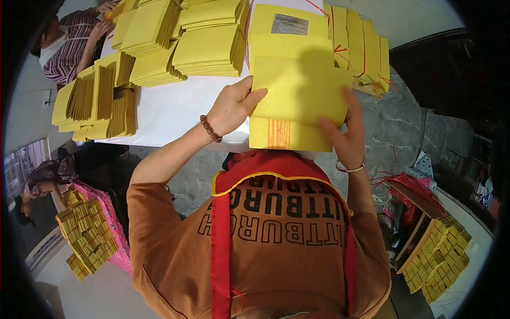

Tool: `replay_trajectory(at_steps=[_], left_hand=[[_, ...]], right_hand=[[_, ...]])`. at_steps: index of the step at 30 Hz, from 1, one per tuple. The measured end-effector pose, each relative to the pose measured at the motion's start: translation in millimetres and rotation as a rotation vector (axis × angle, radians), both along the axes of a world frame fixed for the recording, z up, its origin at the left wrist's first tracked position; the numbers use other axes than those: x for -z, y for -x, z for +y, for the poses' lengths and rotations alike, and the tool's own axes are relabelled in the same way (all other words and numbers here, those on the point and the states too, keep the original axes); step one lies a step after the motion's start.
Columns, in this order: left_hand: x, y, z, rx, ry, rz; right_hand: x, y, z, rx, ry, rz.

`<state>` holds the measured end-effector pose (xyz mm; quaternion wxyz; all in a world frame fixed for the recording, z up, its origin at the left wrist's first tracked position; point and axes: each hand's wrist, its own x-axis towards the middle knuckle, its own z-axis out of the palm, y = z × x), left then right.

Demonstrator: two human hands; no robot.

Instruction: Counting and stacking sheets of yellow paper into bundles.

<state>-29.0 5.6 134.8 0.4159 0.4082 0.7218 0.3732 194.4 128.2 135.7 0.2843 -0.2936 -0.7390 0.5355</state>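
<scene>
Between my hands lies a plain yellow paper bundle (292, 90), flat over other yellow paper at the table's near edge. My left hand (234, 106) grips its left edge, with the thumb on top and the other fingers mostly hidden. On the right side, my right hand (348, 133) holds the opposite edge, thumb on the paper and fingers along the side, slightly blurred. Beneath the bundle and toward me shows a yellow sheet (313, 135) with an orange striped patch. Farther off lies a yellow sheet (263, 24) with a silver-grey rectangle. Whether these pieces are joined cannot be seen.
Stacks of folded yellow paper (207, 50) cover the left of the white table (170, 114). Yellow bundles tied with red string (366, 48) stand at the right. Another person (74, 40) works at far left. More yellow bundles (87, 234) are piled lower left.
</scene>
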Motion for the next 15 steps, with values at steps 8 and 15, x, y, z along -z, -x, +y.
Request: replay_trajectory(at_steps=[8, 15], left_hand=[[3.4, 2.1, 6.2, -0.055, -0.035, -0.068], [-13.4, 2.1, 13.2, -0.136, 0.058, -0.339]], right_hand=[[4.4, 9.6, 3.8, 0.052, 0.249, -0.049], [7.4, 13.6, 6.6, 0.099, 0.295, -0.076]])
